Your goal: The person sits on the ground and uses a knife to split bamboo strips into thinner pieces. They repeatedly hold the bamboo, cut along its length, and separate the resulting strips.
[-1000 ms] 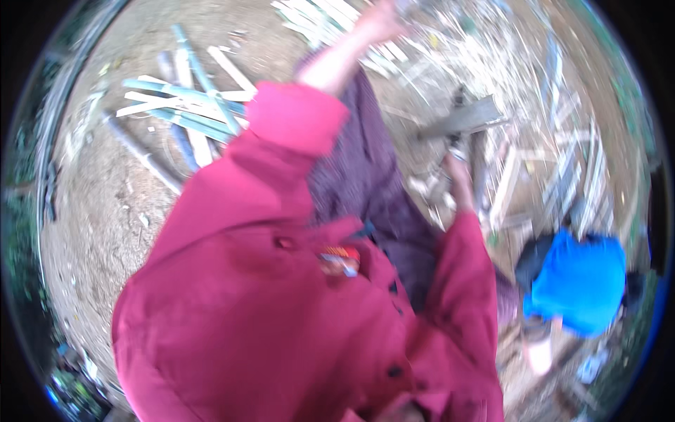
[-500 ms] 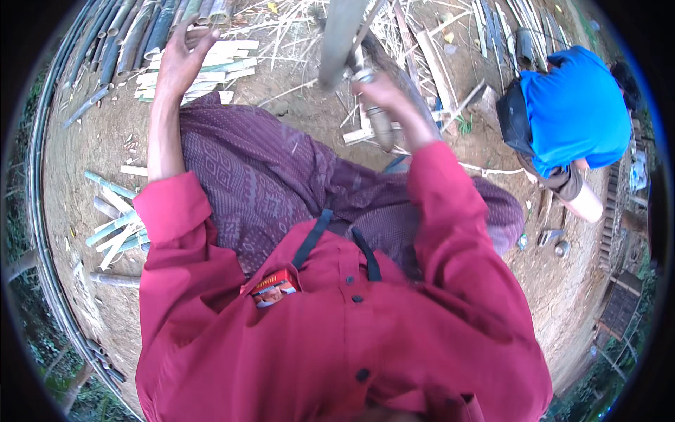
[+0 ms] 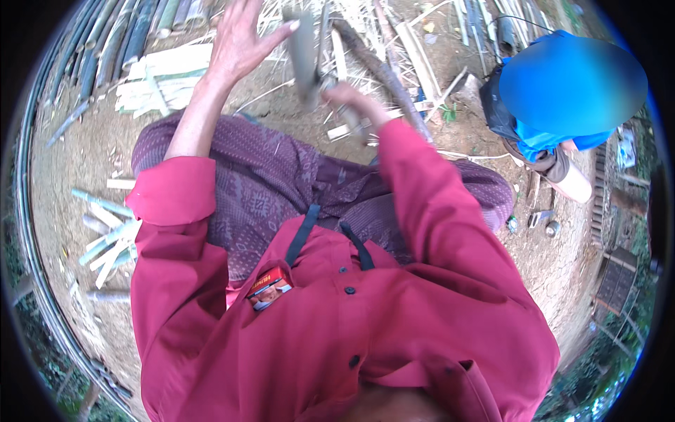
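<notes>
We see the right hand (image 3: 349, 98) closed round the handle of a grey blade tool (image 3: 306, 60), which stands up from the fist. The tool is smeared by motion, so we cannot tell its edge from its back, nor how far the handle runs inside the grip. The fingers are curled under and mostly hidden from us.

The left hand (image 3: 242, 39) is raised level with the tool, off to the left of it, palm open and fingers spread wide, holding nothing. Its fingertips reach the upper rim of the view and are partly cut off. Thumb and blade come near each other, but we cannot tell whether they touch.

Beyond the right hand a dark curved branch (image 3: 394, 81) runs down past the wrist; its lower end vanishes behind the red sleeve (image 3: 429, 204). Left of the open hand lies a stack of pale split strips (image 3: 165, 77), and past it a row of green bamboo poles (image 3: 116, 39) bent by the lens. Below both arms the purple patterned cloth (image 3: 267, 190) covers the lap. Far below the left forearm, more cut pieces (image 3: 105, 235) lie on bare earth. Right of the tool hand crouches another person in blue (image 3: 562, 91), mostly indistinct.
</notes>
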`<state>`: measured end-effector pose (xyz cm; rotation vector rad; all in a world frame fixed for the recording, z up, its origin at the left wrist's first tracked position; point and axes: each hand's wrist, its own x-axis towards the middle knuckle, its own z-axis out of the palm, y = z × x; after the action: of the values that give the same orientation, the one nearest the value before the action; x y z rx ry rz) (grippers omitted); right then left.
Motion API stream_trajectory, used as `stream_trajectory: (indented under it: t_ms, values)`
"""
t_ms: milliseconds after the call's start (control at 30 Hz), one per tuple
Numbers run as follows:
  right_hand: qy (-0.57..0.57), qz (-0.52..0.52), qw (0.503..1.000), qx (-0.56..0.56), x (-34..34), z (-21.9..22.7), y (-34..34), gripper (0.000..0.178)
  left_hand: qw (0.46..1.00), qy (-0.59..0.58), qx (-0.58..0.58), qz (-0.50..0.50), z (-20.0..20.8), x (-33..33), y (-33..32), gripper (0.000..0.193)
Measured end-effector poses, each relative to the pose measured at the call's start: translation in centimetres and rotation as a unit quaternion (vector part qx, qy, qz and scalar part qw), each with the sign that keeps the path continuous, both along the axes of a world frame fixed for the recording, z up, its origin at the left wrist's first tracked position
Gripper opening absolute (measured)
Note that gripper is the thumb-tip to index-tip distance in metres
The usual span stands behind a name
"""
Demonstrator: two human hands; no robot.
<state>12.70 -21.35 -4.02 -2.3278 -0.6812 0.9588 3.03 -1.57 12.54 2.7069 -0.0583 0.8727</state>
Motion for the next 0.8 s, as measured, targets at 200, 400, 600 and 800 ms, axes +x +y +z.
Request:
stream_trajectory:
  t_ms: [200, 400, 600, 800]
  values:
    - [0.072, -0.052, 0.996, -0.02, -1.9, -3.5, 1.2, 0.055, 0.989, 0.139, 0.001, 0.042, -4.7, 1.4, -0.3, 0.074]
    - [0.093, -0.095, 0.991, -0.031, -1.6, -4.3, 1.6, 0.05, 0.979, 0.201, -0.016, 0.025, -4.8, 3.8, 0.1, 0.047]
    - [0.021, -0.132, 0.983, 0.123, -3.9, -9.8, 1.4, 0.051, 0.967, 0.239, 0.027, 0.087, -3.6, 6.2, 3.6, 0.043]
    - [0.054, -0.103, 0.992, 0.055, -2.2, -6.2, 0.1, 0.048, 0.99, 0.131, 0.045, -0.003, -2.8, 4.1, 2.8, 0.041]
